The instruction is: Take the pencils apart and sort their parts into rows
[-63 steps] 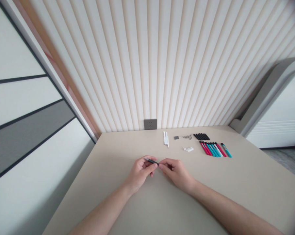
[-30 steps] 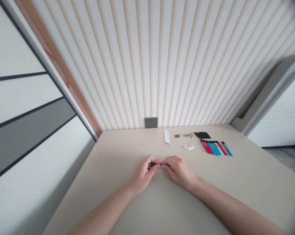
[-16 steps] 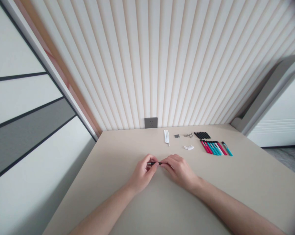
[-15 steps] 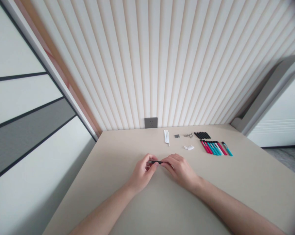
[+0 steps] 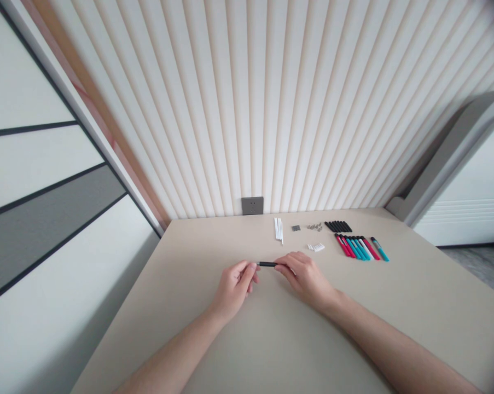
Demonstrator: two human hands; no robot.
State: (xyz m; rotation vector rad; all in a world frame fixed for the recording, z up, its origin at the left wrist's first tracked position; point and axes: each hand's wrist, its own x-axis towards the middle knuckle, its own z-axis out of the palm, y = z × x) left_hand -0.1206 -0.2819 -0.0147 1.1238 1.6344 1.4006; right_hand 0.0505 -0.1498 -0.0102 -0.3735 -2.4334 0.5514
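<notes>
A slim black pen (image 5: 267, 264) lies level between my two hands above the table. Thumb and fingers of my left hand (image 5: 233, 287) pinch its left end, where a small paler bit shows by the thumb. My right hand (image 5: 304, 276) grips the other end, with its fingertips covering that end. The middle of the pen is bare between the hands. Beyond my right hand, a small group of short white pieces (image 5: 316, 247) lies on the table.
Farther back on the table (image 5: 197, 246) are thin white sticks (image 5: 278, 230), small grey pieces (image 5: 296, 228), little metallic parts (image 5: 314, 227) and a row of black tubes (image 5: 338, 226). Several red, teal and white pens (image 5: 358, 248) lie at right. A socket (image 5: 252, 206) is on the wall.
My hands have drawn slightly apart, the left one moving left. More of the black pen shows between them, and it has shifted a little farther from me.
</notes>
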